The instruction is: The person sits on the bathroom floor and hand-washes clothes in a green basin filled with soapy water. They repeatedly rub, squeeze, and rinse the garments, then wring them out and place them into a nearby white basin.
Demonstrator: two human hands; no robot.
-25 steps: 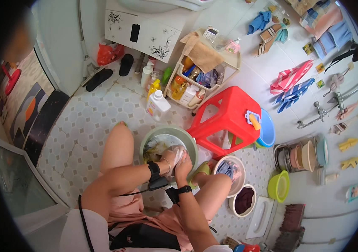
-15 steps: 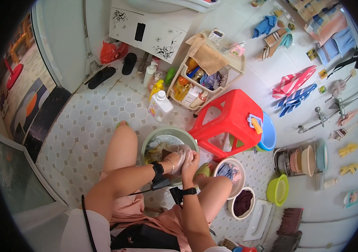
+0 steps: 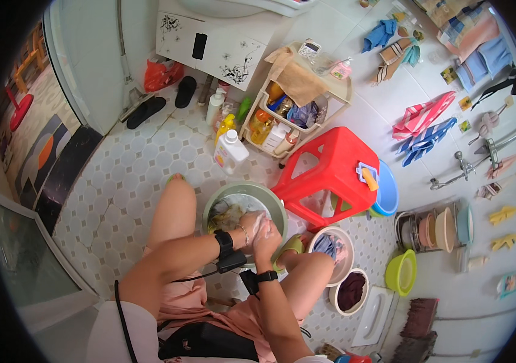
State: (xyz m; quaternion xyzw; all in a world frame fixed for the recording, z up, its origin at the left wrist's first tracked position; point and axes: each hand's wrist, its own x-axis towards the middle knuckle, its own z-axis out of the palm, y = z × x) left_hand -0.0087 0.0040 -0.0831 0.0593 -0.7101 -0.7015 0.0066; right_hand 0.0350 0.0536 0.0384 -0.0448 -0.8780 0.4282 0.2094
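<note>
Since the earlier frames both hands have been drawn closer together over the green wash basin [image 3: 215,202]. Left hand [image 3: 249,221] and right hand [image 3: 265,230] are pressed together, clenched on wet cloth [image 3: 257,219] held above soapy water; more yellowish laundry [image 3: 226,216] lies soaking in the basin, so washing is judged under way, with rinsing left. Right of the basin, a white bowl [image 3: 346,242] holds blue cloth and another bowl [image 3: 338,302] holds dark cloth. Beyond the basin stand a red stool [image 3: 324,169] and a white detergent bottle [image 3: 230,151].
</note>
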